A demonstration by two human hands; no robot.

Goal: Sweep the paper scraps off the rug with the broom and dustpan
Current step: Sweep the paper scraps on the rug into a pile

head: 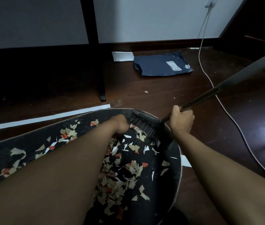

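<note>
Paper scraps [125, 172], cream, white and red, lie thickly over the dark patterned rug [174, 174] that fills the lower middle of the frame, with the densest heap between the two forearms that reach in from the bottom edge. The rug's edge curves up like a shallow bowl, and a short strip of white tape [185, 161] shows just outside its right rim on the dark wooden floor [161, 91].

Further up, the left hand [120, 125] rests at the far part of the rug just beside the broom's bristles; its fingers are bent down out of sight, so I cannot tell whether it holds anything. The right hand [181, 120] is closed in a fist round the lower end of the broom handle. The broom [148, 125], black, has its head lying on the rug's far right rim with bristles pointing down into the scraps, and its handle runs off toward the upper right of the frame.

Beyond the rug, a long white tape line [47, 116] crosses the floor at left centre. Two tiny scraps lie on the bare floor past it. A pale cord [235, 122] trails down from the wall along the right side. Farther back, near the skirting, a dark blue parcel bag [161, 64] lies flat, with a white envelope [123, 56] touching its left edge. A black furniture leg [101, 82] stands at upper left centre.
</note>
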